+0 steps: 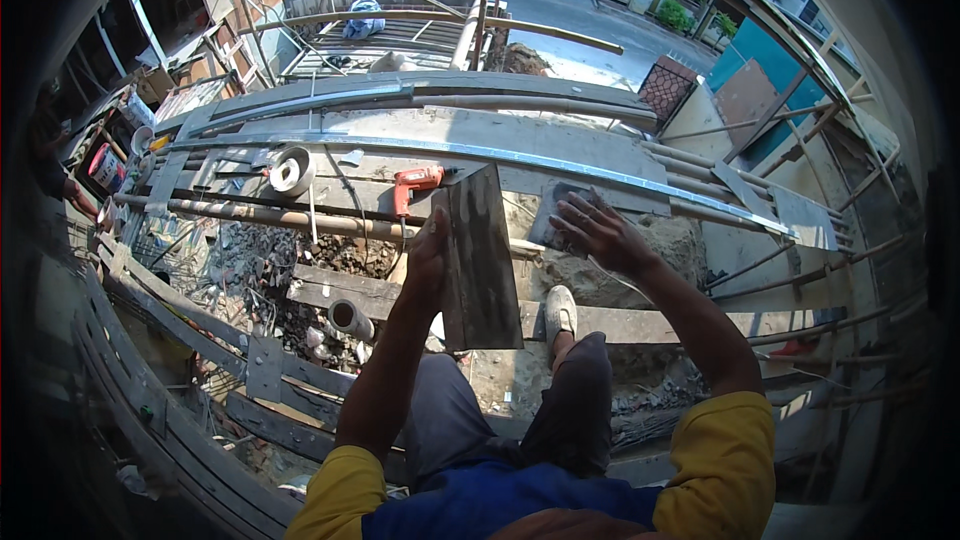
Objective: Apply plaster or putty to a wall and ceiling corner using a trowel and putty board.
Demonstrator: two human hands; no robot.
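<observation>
From the head camera, the person sits up high on wooden planks at a building site. The left hand has its grip closed on one flat metal board. The board stands up on its edge, right in the middle of the view, and it looks dark grey and dirty. The right hand is just to the right of the board. It has a grip on one small trowel, with the fingers spread over the top of it. The trowel lies flat against the grey wet wall top behind the board.

One orange drill lies just behind the board, a bit to the left. One roll of white tape stands further left of the board. One long shiny metal strip runs across behind the board, from left to right. One short grey pipe piece lies low, left of the board, near broken stones.

Far left of the board are two round tins: one red and white can, and one white tub just beside it. One shoe rests on a plank, just right of the board's bottom corner.
</observation>
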